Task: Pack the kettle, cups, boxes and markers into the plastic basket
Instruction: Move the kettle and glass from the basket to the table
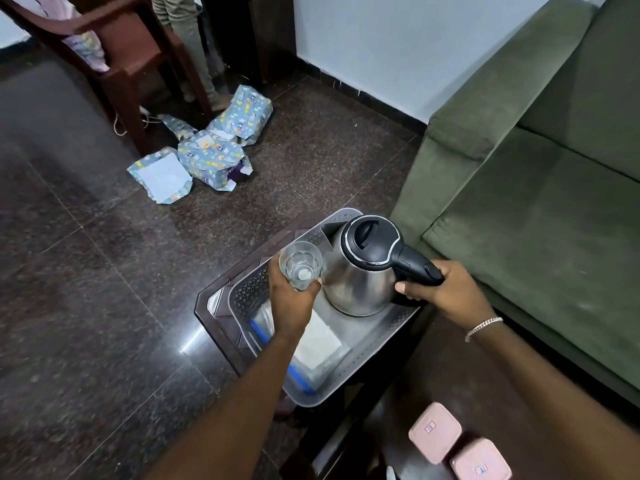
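Dark speckled stone floor [104, 271] fills your head view, glossy enough to throw back a streak of light, with an olive velvety sofa [540, 188] to the right and torn patterned wrapping paper [207, 150] lying crumpled near a brown chair [121, 39].

Below you, a small dark table [211, 306] carries the grey plastic basket [367, 362], its walls pierced with a fine lattice. Your right hand [446, 292] has its grip clenched around the black plastic handle of the kettle [360, 271] — a rounded brushed-steel body with a black lid — which sits at the far right of the basket; you cannot tell whether its base touches the floor of the basket. Your left hand [291, 303] has its grip closed around a clear ribbed glass cup [300, 265], held upright just beside the kettle's left flank, above the basket. A flat whitish box [322, 344] lies in the basket under your left wrist, with a blue marker [260, 332] along its left edge.

At lower right, two pink square-lidded boxes [435, 432] stand side by side, outside the basket. A chain bracelet [483, 328] circles your right wrist.
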`<act>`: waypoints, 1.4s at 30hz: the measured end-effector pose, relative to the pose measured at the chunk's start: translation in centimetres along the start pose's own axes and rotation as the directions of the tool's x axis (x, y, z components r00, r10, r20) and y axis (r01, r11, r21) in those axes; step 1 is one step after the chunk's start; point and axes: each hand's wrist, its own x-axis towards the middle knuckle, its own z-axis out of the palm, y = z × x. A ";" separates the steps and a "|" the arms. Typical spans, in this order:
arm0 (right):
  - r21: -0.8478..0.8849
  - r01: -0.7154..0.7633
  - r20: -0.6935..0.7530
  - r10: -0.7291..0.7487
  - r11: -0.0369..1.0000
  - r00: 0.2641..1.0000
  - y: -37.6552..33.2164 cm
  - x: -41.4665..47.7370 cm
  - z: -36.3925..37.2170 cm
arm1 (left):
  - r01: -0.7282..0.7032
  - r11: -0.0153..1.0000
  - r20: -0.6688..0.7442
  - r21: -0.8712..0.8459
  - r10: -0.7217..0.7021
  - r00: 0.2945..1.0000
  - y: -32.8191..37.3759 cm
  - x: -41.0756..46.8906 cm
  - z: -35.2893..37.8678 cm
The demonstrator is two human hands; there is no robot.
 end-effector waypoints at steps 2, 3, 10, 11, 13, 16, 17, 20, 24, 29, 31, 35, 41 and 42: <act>0.012 -0.026 0.079 0.025 1.000 0.997 -0.2 0.5 -0.4 | 0.019 0.999 0.009 -0.051 -0.018 1.000 0.0 0.4 0.1; 0.009 -0.042 0.085 0.041 0.999 0.996 -0.2 0.6 -0.3 | 0.029 0.997 0.019 -0.068 -0.028 0.999 0.0 0.6 0.1; -0.031 0.009 -0.185 -0.014 0.999 0.983 -0.5 0.0 2.1 | 0.057 0.995 0.046 -0.079 -0.054 0.997 0.7 0.4 -0.1; -0.047 0.028 -0.186 -0.036 0.999 0.982 -0.7 -0.1 2.3 | 0.056 0.995 0.041 -0.081 -0.053 0.998 0.8 0.3 -0.3; -0.088 0.085 -0.174 -0.100 0.992 0.980 -1.2 -0.4 2.5 | 0.048 0.995 0.032 -0.091 -0.046 0.998 1.3 0.1 -0.7; -0.130 0.163 -0.167 -0.184 0.978 0.969 -2.6 -1.6 2.2 | 0.018 0.996 0.029 -0.087 -0.016 0.999 2.3 -0.3 -1.2; -0.119 0.175 -0.178 -0.194 0.977 0.965 -3.2 -2.1 2.0 | 0.001 0.997 0.028 -0.082 0.001 1.000 2.6 -0.4 -1.4; -0.075 0.202 -0.193 -0.213 0.976 0.958 -5.3 -3.9 0.5 | -0.041 0.998 0.027 -0.049 0.043 0.999 3.9 -1.2 -2.3; -0.033 0.230 -0.187 -0.232 0.973 0.955 -8.9 -7.3 -2.5 | -0.081 0.996 0.087 0.041 0.077 0.993 6.2 -3.1 -2.8; -0.024 0.238 -0.195 -0.239 0.971 0.951 -11.4 -12.3 -7.4 | -0.136 0.985 0.222 0.110 0.109 0.969 9.5 -7.9 -2.0; -0.080 0.219 -0.210 -0.231 0.972 0.950 -11.9 -14.7 -9.7 | -0.170 0.974 0.282 0.147 0.124 0.951 10.4 -10.5 -1.2; -0.218 0.117 -0.212 -0.164 0.969 0.963 -11.9 -19.8 -14.0 | -0.199 0.968 0.436 0.152 0.115 0.892 10.9 -16.1 1.2; -0.440 -0.064 -0.130 0.007 0.896 0.991 -8.7 -26.8 -20.8 | -0.255 0.960 0.679 0.114 0.112 0.726 7.8 -25.8 5.9; -0.464 -0.077 -0.123 0.022 0.882 0.992 -8.0 -27.9 -21.7 | -0.249 0.961 0.707 0.124 0.091 0.701 6.9 -27.5 6.8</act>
